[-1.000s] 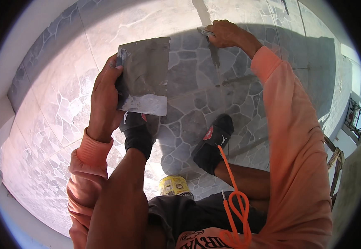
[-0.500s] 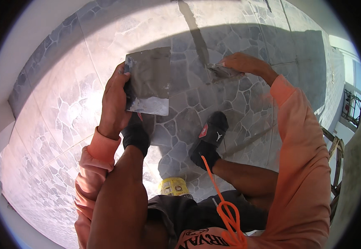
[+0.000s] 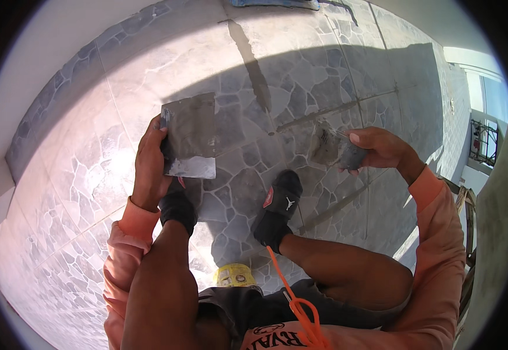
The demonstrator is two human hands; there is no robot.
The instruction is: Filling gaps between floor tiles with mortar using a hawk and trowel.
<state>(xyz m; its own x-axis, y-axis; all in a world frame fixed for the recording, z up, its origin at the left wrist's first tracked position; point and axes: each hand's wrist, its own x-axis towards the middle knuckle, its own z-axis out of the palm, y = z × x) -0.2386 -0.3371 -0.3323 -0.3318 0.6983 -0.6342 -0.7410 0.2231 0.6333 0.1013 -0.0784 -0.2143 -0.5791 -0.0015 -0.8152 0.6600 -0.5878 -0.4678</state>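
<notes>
My left hand grips the left side of a rectangular steel trowel, held level above the floor. Grey mortar covers most of its face, leaving bare metal along the near edge. To the right, my right hand is closed around a scraper with a broad blade smeared with grey. Its blade points left, just over the tiles; whether it touches them I cannot tell. Beyond the hands, a dark strip of mortar runs along a tile joint. Another mortar-filled joint leads off to the right.
Stone-patterned tiles cover the floor, partly in shadow. Between my legs stands a yellow tub. A blue object lies at the far edge. White walls flank the floor, with a metal frame at the right.
My right hand has drawn the scraper back and to the right, off the end of the mortar strip, turning its blade into view. The whole view has shifted; my left hand keeps hold of the trowel.
</notes>
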